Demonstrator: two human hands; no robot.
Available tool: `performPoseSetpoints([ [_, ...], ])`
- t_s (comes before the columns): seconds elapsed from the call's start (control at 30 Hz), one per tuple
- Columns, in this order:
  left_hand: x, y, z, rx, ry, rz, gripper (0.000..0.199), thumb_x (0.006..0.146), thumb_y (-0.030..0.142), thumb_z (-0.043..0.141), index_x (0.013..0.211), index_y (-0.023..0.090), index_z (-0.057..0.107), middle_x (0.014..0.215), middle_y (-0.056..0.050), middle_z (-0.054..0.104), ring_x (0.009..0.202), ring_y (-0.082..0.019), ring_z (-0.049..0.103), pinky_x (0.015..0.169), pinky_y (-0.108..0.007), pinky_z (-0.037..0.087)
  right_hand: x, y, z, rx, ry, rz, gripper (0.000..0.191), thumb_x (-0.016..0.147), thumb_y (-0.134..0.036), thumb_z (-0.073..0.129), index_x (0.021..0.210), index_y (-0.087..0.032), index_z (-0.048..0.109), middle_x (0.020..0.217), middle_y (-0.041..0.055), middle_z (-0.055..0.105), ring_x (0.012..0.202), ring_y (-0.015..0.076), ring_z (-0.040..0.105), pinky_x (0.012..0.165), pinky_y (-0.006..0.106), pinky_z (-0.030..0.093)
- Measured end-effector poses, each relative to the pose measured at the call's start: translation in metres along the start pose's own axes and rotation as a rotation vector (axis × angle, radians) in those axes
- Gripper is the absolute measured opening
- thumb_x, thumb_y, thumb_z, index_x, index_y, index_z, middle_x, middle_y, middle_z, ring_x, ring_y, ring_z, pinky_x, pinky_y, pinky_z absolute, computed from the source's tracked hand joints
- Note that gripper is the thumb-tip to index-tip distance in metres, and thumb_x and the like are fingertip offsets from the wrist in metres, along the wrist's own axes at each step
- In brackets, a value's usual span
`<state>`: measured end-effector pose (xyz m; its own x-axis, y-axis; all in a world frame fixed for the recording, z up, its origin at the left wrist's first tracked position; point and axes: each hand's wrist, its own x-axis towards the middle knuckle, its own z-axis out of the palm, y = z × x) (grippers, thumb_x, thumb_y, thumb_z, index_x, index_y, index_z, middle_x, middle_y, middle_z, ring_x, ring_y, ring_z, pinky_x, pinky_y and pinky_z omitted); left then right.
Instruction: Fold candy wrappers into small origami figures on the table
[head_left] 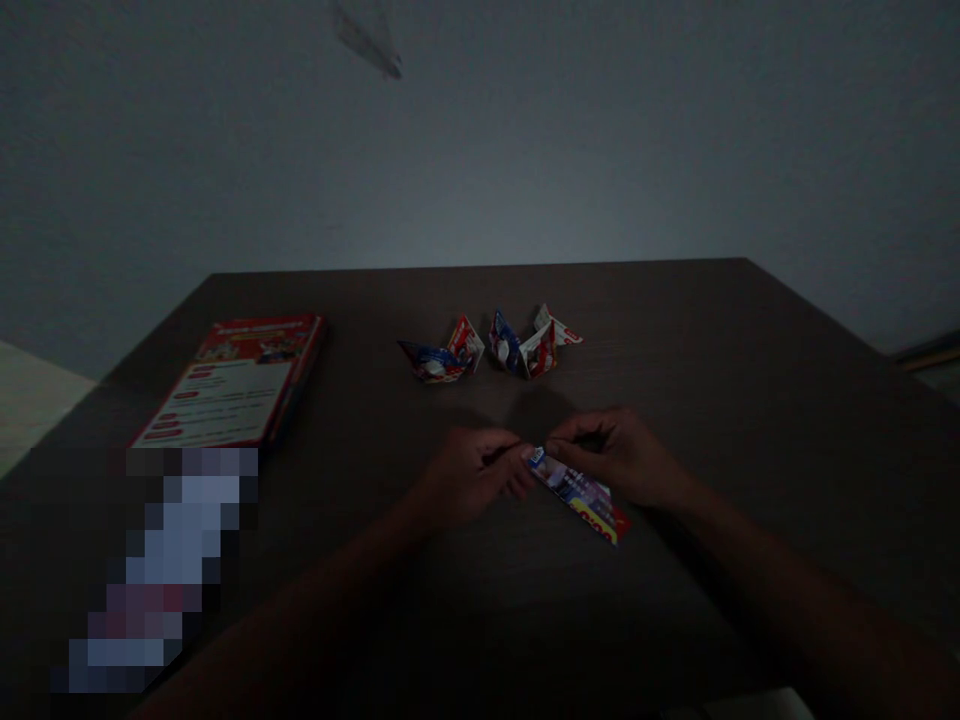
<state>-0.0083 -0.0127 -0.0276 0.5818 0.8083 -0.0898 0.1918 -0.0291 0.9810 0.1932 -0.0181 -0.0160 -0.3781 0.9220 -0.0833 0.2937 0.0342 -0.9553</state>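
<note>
A long, narrow piece of folded printed paper [581, 500], blue, yellow and red, slants down to the right between my hands. My left hand [480, 475] pinches its upper left tip with thumb and fingers. Close beside it, my right hand [619, 455] grips the same end, thumb on the upper edge. The fingertips of both hands nearly meet there. Beyond my hands stand two folded paper shapes, one blue and red [439, 362] at the left and one blue, red and white [536, 350] just right of it.
A stack of red and white printed sheets [225, 385] lies at the left of the dark table [375, 300]. Nearer me at the left is a blurred, pixelated item [172, 550]. A pale wall rises behind the table.
</note>
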Motion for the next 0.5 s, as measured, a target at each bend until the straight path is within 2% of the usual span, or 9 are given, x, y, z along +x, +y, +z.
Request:
performPoseSetpoints([
  [0.37, 0.0001, 0.0061, -0.0012, 0.034, 0.032, -0.001, 0.02, 0.083, 0.026, 0.057, 0.082, 0.009, 0.067, 0.069, -0.006, 0.07, 0.063, -0.013, 0.066, 0.06, -0.023, 0.052, -0.0011, -0.0009, -0.0012, -0.068, -0.026, -0.039, 0.02, 0.08, -0.032, 0.062, 0.075, -0.014, 0.07, 0.069, 0.003, 0.069, 0.059, 0.0113, 0.059, 0.054, 0.021, 0.044],
  [0.5, 0.0003, 0.005, -0.0001, 0.044, -0.008, 0.016, 0.021, 0.085, 0.028, 0.055, 0.084, 0.01, 0.066, 0.071, -0.005, 0.069, 0.065, -0.013, 0.065, 0.061, -0.023, 0.051, -0.0011, -0.0007, 0.0016, -0.057, -0.028, -0.034, 0.02, 0.08, -0.033, 0.063, 0.075, -0.014, 0.07, 0.07, 0.0032, 0.069, 0.061, 0.0114, 0.06, 0.054, 0.021, 0.044],
])
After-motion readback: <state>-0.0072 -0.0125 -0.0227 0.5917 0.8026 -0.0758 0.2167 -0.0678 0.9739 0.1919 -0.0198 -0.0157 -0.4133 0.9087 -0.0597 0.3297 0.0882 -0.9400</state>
